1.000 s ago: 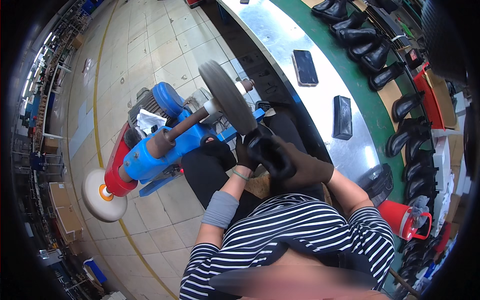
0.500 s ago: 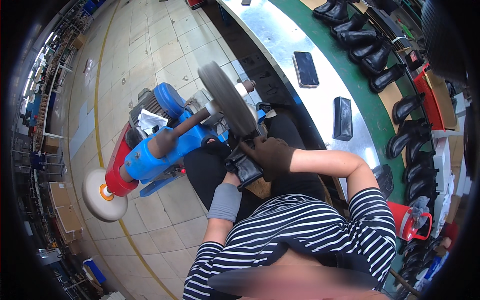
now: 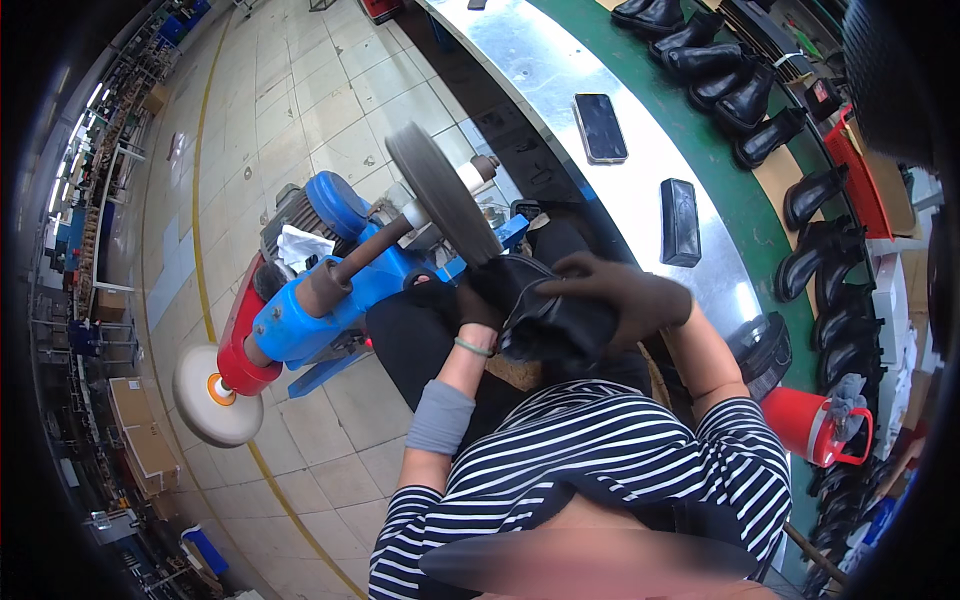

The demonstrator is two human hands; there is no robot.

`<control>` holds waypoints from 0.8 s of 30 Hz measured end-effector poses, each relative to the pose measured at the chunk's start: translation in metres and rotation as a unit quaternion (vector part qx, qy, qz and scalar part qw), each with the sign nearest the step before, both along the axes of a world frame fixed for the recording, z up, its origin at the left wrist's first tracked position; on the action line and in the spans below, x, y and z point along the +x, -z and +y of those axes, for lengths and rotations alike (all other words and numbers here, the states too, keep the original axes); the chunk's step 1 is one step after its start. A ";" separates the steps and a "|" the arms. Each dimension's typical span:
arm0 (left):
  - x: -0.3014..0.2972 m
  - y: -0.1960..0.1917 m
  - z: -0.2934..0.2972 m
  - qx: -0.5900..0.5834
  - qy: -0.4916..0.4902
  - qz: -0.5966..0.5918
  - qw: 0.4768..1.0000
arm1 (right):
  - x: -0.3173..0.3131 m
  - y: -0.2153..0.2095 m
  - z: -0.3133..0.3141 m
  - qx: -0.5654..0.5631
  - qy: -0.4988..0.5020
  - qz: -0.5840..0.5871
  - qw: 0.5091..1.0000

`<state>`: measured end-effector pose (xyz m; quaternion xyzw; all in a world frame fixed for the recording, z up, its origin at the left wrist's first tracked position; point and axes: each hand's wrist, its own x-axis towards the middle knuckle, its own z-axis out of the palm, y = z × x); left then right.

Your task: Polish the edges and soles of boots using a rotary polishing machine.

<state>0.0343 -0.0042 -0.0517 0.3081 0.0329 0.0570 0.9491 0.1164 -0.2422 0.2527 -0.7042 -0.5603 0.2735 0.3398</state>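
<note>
A person in a black-and-white striped top sits facing a blue polishing machine [image 3: 330, 290], seen from above. Both hands wear dark gloves and grasp a black boot [image 3: 545, 310] held just in front of the chest, over the lap. The left hand [image 3: 465, 305] grips the boot's left end, fingers wrapped under it. The right hand [image 3: 625, 295] lies clamped over the top and right side of the boot. The boot's far end touches, or nearly touches, the near edge of the dark buffing wheel [image 3: 440, 195], which stands on edge on the machine's shaft.

At the far left end of the same shaft sits a white buffing pad [image 3: 210, 395], well apart from the hands. A white rag [image 3: 300, 245] lies on the machine's motor housing.

To the right runs a long curved metal workbench [image 3: 560, 70], its near edge passing just beside the right forearm. On it lie a dark phone [image 3: 600, 128] and a black rectangular block [image 3: 680, 222], both apart from the hands. Beyond the bench, a green belt [image 3: 745, 215] carries a row of black boots [image 3: 745, 100]. A red container [image 3: 815, 428] stands near the right elbow.

Open tiled floor [image 3: 290, 110] spreads left and far of the machine; between the machine, the bench and the body, room is tight.
</note>
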 end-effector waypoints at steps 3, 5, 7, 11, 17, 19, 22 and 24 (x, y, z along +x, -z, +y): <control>-0.023 -0.098 -0.008 -0.289 0.113 -0.014 0.951 | 0.033 0.021 -0.039 0.128 0.089 0.127 0.980; -0.037 -0.177 -0.017 -0.236 0.101 0.144 0.956 | 0.032 0.048 -0.062 0.130 0.294 0.444 0.837; -0.054 -0.177 -0.008 -0.232 0.127 0.089 0.960 | 0.033 0.087 -0.041 0.142 0.316 0.536 0.770; -0.055 -0.145 -0.016 0.213 0.080 -0.097 0.969 | 0.052 0.200 -0.034 0.075 0.351 0.326 0.875; -0.011 -0.066 0.007 -0.219 0.059 0.170 0.959 | 0.085 0.220 0.034 0.022 0.257 0.313 0.914; -0.015 -0.050 0.007 -0.120 0.026 0.121 0.985 | 0.095 0.218 0.054 -0.090 0.277 0.506 0.812; -0.021 -0.055 0.022 0.101 0.062 0.018 0.993 | 0.105 0.229 0.075 -0.101 0.278 0.543 0.786; -0.017 -0.097 0.008 -0.447 0.167 0.052 0.877 | 0.108 0.241 0.065 -0.109 0.299 0.587 0.744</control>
